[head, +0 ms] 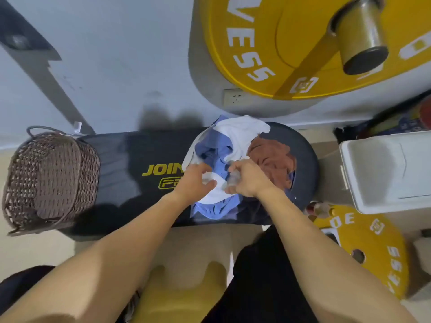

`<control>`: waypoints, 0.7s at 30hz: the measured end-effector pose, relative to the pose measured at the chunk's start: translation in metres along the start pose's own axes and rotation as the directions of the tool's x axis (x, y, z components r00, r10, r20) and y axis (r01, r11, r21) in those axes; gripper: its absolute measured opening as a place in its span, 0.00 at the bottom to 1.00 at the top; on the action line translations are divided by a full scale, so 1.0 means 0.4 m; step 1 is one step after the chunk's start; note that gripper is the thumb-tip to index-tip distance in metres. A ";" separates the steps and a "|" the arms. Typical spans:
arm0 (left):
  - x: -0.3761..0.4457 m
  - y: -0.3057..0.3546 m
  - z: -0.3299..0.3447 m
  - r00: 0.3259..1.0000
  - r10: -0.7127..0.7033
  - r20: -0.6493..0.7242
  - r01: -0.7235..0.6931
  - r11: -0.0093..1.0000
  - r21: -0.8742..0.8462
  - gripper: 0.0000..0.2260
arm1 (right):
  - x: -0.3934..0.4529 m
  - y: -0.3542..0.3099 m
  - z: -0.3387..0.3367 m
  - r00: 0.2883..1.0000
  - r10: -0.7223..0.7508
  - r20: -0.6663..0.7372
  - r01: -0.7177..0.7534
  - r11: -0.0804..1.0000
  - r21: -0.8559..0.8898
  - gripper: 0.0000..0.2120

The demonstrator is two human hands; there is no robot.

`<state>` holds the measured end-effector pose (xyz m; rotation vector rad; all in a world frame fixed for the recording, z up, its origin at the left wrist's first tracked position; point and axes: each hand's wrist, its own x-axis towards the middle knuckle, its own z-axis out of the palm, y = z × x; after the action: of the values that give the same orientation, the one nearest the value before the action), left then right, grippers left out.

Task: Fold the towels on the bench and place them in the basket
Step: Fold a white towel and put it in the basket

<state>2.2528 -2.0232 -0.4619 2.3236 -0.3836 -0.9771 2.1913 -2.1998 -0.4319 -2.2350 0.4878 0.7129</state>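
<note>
My left hand and right hand both pinch the white towel atop the crumpled pile on the black counter; the wicker basket sits at the counter's left end.

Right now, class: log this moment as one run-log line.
left hand: gripping white towel | right hand: same | pile: unfolded on bench | basket: towel-free

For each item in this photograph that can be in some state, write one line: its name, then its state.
White towel: crumpled, unfolded, gripped by both hands.
Blue towel: crumpled in the pile, unfolded.
Brown towel: crumpled in the pile, untouched.
Basket: at the bench's left end; no towel shows in it.
Left hand: closed on the white towel.
Right hand: closed on the white towel.
Bench: bare between basket and pile.
</note>
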 end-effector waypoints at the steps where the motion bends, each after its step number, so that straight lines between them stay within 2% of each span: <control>1: 0.015 -0.021 0.024 0.999 0.039 0.023 -0.040 0.999 0.031 0.19 | 0.018 0.011 0.014 1.000 0.002 0.031 0.002 0.995 -0.100 0.25; 3: 0.032 -0.066 0.074 0.993 0.113 0.027 -0.113 0.993 0.036 0.17 | 0.046 0.025 0.039 0.999 -0.034 -0.009 0.031 0.973 -0.230 0.18; 5: 0.034 -0.110 0.118 0.987 0.156 -0.044 -0.158 0.987 -0.035 0.12 | 0.066 0.038 0.064 0.993 -0.069 -0.096 0.043 0.967 -0.250 0.08; 7: 0.040 -0.152 0.147 0.971 0.214 -0.105 -0.223 0.972 -0.077 0.10 | 0.079 0.050 0.086 0.985 -0.087 -0.151 0.051 0.972 -0.227 0.03; 10: 0.045 -0.200 0.168 0.937 0.340 -0.081 -0.345 0.937 -0.055 0.11 | 0.081 0.077 0.133 0.961 -0.104 -0.256 0.065 0.985 -0.158 0.04; 14: 0.029 -0.221 0.155 0.935 0.334 -0.123 -0.347 0.932 -0.106 0.08 | 0.053 0.073 0.144 0.936 -0.086 -0.342 0.076 0.996 -0.042 0.01; 16: 0.009 -0.223 0.135 0.911 0.390 -0.132 -0.404 0.910 -0.097 0.04 | 0.033 0.055 0.154 0.924 -0.107 -0.366 0.094 0.994 -0.055 0.02; 19: -0.021 -0.204 0.091 0.831 0.508 -0.225 -0.536 0.840 -0.084 0.03 | -0.002 0.018 0.166 0.876 -0.196 -0.441 0.180 0.981 -0.078 0.06; 21: -0.060 -0.197 0.056 0.849 0.461 -0.258 -0.508 0.846 -0.164 0.05 | -0.035 -0.017 0.164 0.844 -0.236 -0.481 0.272 0.962 0.005 0.08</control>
<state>2.2230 -1.9588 -0.5095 1.9498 -0.6970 -0.4894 2.1613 -2.1453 -0.4578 -2.3423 0.4272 -0.0067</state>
